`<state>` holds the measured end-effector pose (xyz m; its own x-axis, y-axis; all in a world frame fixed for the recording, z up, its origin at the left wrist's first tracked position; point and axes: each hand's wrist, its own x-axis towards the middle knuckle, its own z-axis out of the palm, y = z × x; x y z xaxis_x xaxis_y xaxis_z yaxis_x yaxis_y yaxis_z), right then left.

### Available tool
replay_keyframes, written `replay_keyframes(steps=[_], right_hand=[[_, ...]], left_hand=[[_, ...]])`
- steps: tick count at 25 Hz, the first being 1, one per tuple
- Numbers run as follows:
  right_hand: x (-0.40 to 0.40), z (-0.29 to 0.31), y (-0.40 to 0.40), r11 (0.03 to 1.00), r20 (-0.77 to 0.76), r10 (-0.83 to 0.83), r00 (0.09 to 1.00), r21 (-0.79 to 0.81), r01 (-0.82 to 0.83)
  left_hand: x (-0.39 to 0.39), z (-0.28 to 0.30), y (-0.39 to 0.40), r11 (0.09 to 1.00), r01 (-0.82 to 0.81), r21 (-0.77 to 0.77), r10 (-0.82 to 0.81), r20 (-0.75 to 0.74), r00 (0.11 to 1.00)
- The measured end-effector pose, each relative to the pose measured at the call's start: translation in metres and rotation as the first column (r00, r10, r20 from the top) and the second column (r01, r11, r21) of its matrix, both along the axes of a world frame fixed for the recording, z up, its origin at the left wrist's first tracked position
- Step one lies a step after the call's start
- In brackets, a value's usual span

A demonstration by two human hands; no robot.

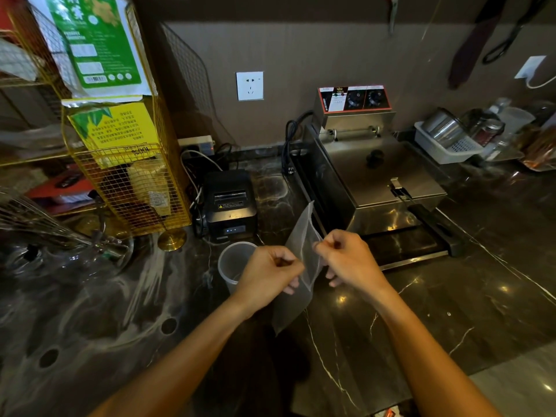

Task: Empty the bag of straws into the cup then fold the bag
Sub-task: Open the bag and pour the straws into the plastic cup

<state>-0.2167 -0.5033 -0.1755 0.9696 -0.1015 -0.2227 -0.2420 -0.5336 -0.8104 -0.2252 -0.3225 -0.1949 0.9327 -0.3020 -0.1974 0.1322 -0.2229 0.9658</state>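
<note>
A single wide-angle camera, worn on the person's head, looks forward and down onto a dark marble counter [451, 311]. Both forearms enter from the near edge and meet close below the lens at centre. The far wall [301, 55] fills the top, edges bending outward. No second view shares the scene.

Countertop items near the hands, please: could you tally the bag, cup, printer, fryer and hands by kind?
Clear plastic bag: 1
Clear cup: 1
Black receipt printer: 1
Steel fryer: 1
Hands pinching the bag: 2, left hand and right hand
Total: 6
</note>
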Motion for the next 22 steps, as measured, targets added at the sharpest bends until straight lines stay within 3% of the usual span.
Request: replay_keyframes(steps=[2, 7, 9, 12, 14, 18, 22], right_hand=[[0.003, -0.002, 0.000, 0.999, 0.052, 0.039, 0.998, -0.009, -0.039], [-0.003, 0.002, 0.005, 0.991, 0.021, 0.111, 0.994, 0.068, -0.112], [-0.006, 0.008, 0.001, 0.999, 0.013, 0.031, 0.999, -0.029, -0.031], [-0.008, 0.017, -0.019, 0.947, 0.038, -0.079, 0.996, -0.308, 0.086], [-0.009, 0.021, -0.027, 0.907, 0.019, -0.044, 0.999, -0.419, 0.048], [-0.007, 0.017, -0.014, 0.877, 0.077, 0.107, 0.991, -0.476, -0.058], [-0.002, 0.012, -0.002, 0.853, 0.203, 0.189, 0.961, -0.518, -0.059]], left_hand=[[0.001, 0.002, -0.001, 1.000, -0.003, 0.015, 0.003, -0.005, 1.000], [0.007, 0.004, -0.005, 0.991, -0.059, 0.117, 0.052, 0.059, 0.997], [0.008, 0.002, -0.001, 0.981, -0.124, 0.147, 0.109, 0.109, 0.988], [0.009, 0.000, 0.014, 0.946, -0.257, 0.195, 0.223, 0.184, 0.957], [0.009, -0.001, 0.020, 0.944, -0.205, 0.258, 0.158, 0.191, 0.969], [0.012, 0.001, 0.013, 0.944, 0.025, 0.329, -0.084, 0.167, 0.982], [0.015, 0.006, -0.001, 0.905, -0.086, 0.417, -0.037, 0.279, 0.960]])
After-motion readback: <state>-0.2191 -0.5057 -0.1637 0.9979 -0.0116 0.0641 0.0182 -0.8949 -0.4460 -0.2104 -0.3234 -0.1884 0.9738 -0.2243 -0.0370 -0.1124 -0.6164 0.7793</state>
